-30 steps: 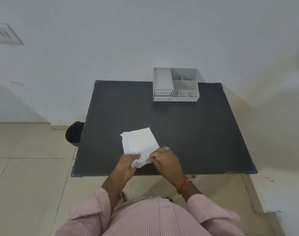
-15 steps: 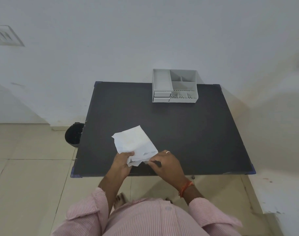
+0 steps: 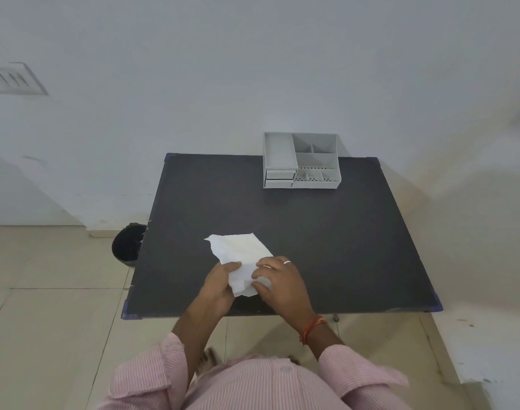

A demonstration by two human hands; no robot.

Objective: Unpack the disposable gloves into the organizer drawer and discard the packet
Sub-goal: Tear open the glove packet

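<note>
A white paper packet (image 3: 239, 253) lies over the near part of the black table (image 3: 326, 238), its far end pointing away to the left. My left hand (image 3: 220, 284) grips the packet's near left edge. My right hand (image 3: 279, 279) pinches the near right end, where a bit of thin translucent glove material shows under the fingers. The grey organizer (image 3: 301, 160) stands at the table's far edge, with two small shut drawers (image 3: 279, 179) at its lower left and open compartments on top.
A black waste bin (image 3: 127, 244) sits on the tiled floor just off the table's left side. A white wall runs behind the table. A white ledge is at the lower right.
The packet has swung and flattened toward the table, and both hands have shifted their grip at its near end, the right hand now closing over the near right corner.
</note>
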